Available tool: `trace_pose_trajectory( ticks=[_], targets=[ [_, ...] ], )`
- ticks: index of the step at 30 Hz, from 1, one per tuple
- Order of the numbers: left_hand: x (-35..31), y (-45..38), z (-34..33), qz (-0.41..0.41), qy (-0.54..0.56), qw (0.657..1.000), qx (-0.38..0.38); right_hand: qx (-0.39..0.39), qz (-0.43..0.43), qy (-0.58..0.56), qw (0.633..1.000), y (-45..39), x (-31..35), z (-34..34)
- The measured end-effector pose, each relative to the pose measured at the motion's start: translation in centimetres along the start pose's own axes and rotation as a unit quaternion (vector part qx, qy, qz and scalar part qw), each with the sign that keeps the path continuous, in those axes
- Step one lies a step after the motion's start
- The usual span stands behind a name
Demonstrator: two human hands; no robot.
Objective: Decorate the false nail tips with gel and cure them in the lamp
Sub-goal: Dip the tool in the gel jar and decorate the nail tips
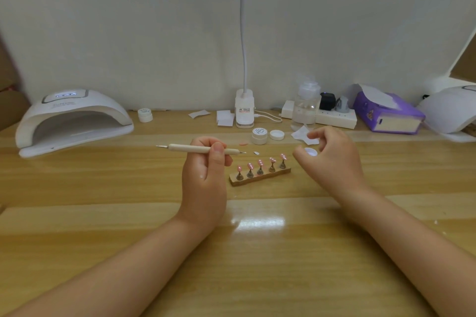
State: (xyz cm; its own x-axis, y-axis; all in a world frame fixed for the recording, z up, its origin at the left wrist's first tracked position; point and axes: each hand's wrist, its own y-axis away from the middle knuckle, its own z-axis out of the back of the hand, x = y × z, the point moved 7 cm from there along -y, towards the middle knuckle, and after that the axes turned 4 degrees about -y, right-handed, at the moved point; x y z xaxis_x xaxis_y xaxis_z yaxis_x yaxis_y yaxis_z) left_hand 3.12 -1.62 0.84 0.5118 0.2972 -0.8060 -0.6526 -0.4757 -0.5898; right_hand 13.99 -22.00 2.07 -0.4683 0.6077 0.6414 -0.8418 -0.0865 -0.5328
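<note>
Left hand [206, 162]: fingers clamped on beige wooden dotting tool [201, 149]. Right hand [332, 157]: fingers pinching small white gel lid [310, 152]. Advice: load the tip sparingly and dot lightly on the pink false nail tips [260, 163].

nail tips [260, 163] pink, white dots | tissue box [386, 114] purple | curing lamp [72, 121] white

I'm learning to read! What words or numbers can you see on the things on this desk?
None can be read for sure.
Curing lamp: lit display and grey brand print, both too blurred.
Desk lamp base: sticker with print, too small.
Gel jar lid: script writing, unreadable.
Small jar near the wall: label too blurred.
Purple tissue box: no clear words.
</note>
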Motion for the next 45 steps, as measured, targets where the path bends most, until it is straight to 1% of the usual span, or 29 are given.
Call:
trace_pose_trajectory(
  ticks=[2,4,7,9,12,15,19,24,28,31,33,36,37,39,40,42,44,45],
  targets=[
    [0.1,0.0,0.0,0.000,0.000,1.000,-0.001,0.007,0.034,-0.054,0.998,0.8,2.4,-0.2],
    [0.1,-0.1,0.0,0.002,0.000,1.000,-0.007,0.057,0.041,-0.081,0.994,1.9,4.3,-1.5],
    [0.1,-0.1,0.0,0.001,0.000,1.000,-0.010,0.153,0.046,-0.027,0.987,3.8,5.9,-4.7],
    [0.1,-0.1,0.0,0.001,0.001,1.000,-0.010,0.175,0.077,0.033,0.981,4.8,6.2,-6.0],
    [0.2,-0.2,0.0,0.002,0.000,1.000,-0.010,0.166,0.134,0.094,0.972,5.4,6.1,-6.6],
    [0.4,-0.2,-0.1,0.004,0.004,1.000,-0.010,0.160,0.141,0.103,0.972,5.1,5.5,-6.8],
    [0.5,-0.2,0.0,0.006,-0.002,1.000,-0.009,0.159,0.178,0.128,0.963,5.2,6.0,-7.3],
    [0.6,-0.2,0.0,0.007,-0.005,1.000,-0.010,0.183,0.192,0.138,0.954,5.3,6.0,-7.7],
    [0.6,-0.2,0.0,0.006,-0.009,1.000,-0.009,0.174,0.195,0.152,0.953,5.2,6.2,-7.7],
    [0.7,-0.2,-0.1,0.006,-0.006,1.000,-0.006,0.162,0.218,0.162,0.949,5.3,6.5,-7.5],
    [0.8,-0.2,-0.1,0.009,-0.004,1.000,-0.001,0.156,0.238,0.157,0.946,5.6,7.1,-7.3],
    [0.8,-0.2,-0.1,0.010,-0.005,1.000,-0.003,0.083,0.275,0.129,0.949,5.7,8.1,-6.1],
    [0.8,-0.2,-0.1,0.010,-0.005,1.000,-0.005,0.091,0.274,0.135,0.948,5.8,8.2,-6.2],
    [0.7,-0.2,0.0,0.010,-0.007,1.000,-0.004,0.138,0.244,0.151,0.948,5.8,7.7,-6.9],
    [0.7,-0.2,0.0,0.009,-0.008,1.000,-0.003,0.143,0.233,0.150,0.950,5.7,7.3,-7.0],
    [0.6,-0.3,0.0,0.006,-0.012,1.000,-0.002,0.127,0.234,0.121,0.956,5.8,7.4,-6.4],
    [0.5,-0.3,0.1,0.005,-0.016,1.000,-0.005,0.095,0.243,0.087,0.961,6.1,8.0,-5.6],
    [0.5,-0.3,0.2,0.005,-0.019,1.000,-0.005,0.093,0.240,0.074,0.963,6.1,7.9,-5.4]
  ],
)
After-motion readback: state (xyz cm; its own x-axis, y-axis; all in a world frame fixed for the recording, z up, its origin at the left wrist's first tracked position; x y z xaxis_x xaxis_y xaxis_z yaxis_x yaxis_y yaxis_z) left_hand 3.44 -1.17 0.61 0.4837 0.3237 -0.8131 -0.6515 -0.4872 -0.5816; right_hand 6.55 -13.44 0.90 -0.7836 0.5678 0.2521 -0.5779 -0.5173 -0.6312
